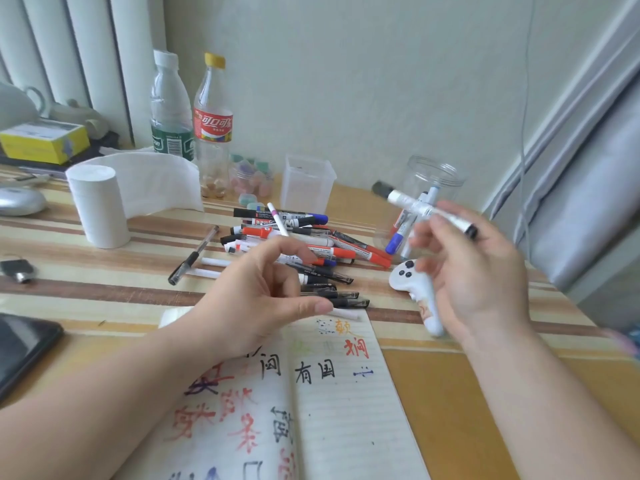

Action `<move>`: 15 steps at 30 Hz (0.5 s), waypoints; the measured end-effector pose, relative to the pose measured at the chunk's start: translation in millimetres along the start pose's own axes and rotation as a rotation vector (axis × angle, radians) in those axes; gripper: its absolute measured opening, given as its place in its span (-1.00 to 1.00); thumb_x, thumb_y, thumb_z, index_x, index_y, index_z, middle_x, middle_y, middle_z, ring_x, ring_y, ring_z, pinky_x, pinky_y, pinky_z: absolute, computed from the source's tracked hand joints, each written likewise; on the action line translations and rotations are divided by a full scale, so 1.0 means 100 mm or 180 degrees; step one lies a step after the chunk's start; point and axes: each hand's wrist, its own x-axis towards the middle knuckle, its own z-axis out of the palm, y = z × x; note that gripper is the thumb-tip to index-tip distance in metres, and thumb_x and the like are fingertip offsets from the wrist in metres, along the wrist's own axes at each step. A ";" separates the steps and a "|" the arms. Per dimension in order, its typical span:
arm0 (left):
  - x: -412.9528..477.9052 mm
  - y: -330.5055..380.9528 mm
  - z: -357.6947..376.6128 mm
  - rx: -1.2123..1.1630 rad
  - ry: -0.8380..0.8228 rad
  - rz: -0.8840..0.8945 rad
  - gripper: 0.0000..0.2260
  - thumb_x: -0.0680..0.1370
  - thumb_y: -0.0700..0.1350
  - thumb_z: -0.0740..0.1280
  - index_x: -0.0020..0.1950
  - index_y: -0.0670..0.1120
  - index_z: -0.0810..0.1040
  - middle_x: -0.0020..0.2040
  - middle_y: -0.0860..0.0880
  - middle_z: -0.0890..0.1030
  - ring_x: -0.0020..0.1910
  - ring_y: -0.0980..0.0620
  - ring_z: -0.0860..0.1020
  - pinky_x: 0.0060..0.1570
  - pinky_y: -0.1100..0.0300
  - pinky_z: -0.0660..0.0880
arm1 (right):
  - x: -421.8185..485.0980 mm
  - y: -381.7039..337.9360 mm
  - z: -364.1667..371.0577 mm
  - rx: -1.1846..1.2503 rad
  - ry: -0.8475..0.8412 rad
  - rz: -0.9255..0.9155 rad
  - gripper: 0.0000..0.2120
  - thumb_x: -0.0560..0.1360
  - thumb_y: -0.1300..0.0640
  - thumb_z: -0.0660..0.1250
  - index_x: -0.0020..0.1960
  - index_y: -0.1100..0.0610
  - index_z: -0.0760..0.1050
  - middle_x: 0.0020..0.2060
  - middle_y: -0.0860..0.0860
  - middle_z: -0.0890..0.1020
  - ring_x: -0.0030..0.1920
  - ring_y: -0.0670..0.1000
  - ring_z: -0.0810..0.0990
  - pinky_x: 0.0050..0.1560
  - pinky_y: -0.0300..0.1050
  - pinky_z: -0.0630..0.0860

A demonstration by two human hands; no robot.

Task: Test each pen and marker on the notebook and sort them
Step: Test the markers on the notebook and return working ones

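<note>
Right grip [474, 271]: fingers pinched on a white marker [424, 209], dark at both ends, held clear of the counter [433, 410] and blurred. The marker crosses in front of a clear jar [446, 174] containing a cluster of markers [396, 242], blue and red caps visible. Left grip [263, 299]: fingers loosely curved and apart, holding nothing, over the far edge of the notebook [346, 410]. Notebook: open flat at the near edge, pages bearing test characters in black, red, orange, purple and blue. Pile of pens and markers [298, 237]: loose on the counter just beyond the notebook, partly behind the left grip. Square clear tub [306, 181]: upright behind the pile. White controller-shaped item [412, 289]: on the counter beside the notebook, partly under the right grip. Green-labelled bottle [171, 109], red-labelled bottle [213, 123], tissue roll [98, 206]: upright, far left.
</note>
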 end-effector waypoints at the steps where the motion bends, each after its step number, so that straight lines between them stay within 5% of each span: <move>1: 0.00 -0.03 0.00 0.0053 0.0054 0.0073 -0.61 0.38 0.11 0.60 0.08 0.09 0.51 -0.43 -0.02 0.40 -0.47 0.02 0.33 -0.41 0.23 0.32 | 0.12 -0.07 0.02 0.0027 0.0131 -0.0138 -0.86 0.59 0.32 0.34 0.10 0.15 0.57 -0.26 0.14 0.65 -0.30 0.05 0.63 -0.45 -0.19 0.47; 5: -0.03 -0.07 -0.01 0.0718 0.0191 0.0381 -0.70 0.51 0.16 0.44 0.16 0.11 0.48 -0.33 -0.02 0.44 -0.36 -0.01 0.40 -0.31 0.18 0.38 | 0.68 -0.24 0.01 -0.0141 0.0580 -0.0541 -0.85 0.56 0.29 0.33 0.13 0.17 0.53 -0.23 0.16 0.61 -0.32 0.03 0.62 -0.43 -0.16 0.52; 9: -0.03 -0.07 -0.04 0.1602 0.0677 0.0416 -0.85 0.56 -0.02 0.43 0.06 0.07 0.50 -0.33 0.11 0.49 -0.37 0.09 0.44 -0.32 0.30 0.34 | 1.08 -0.18 -0.03 -0.0048 0.0622 -0.0218 -0.98 0.58 0.23 0.33 -0.03 0.17 0.51 -0.24 0.18 0.60 -0.32 0.08 0.63 -0.34 -0.11 0.57; 15: 0.00 -0.05 -0.11 0.1786 0.1510 0.0281 -0.98 0.62 -0.01 0.34 0.02 0.09 0.53 -0.31 0.12 0.55 -0.35 0.07 0.49 -0.31 0.11 0.45 | 1.15 -0.04 0.11 0.0033 0.0502 -0.0091 -0.52 0.58 0.27 0.34 0.44 0.17 0.27 -0.09 0.25 0.61 -0.26 0.09 0.66 -0.25 -0.04 0.65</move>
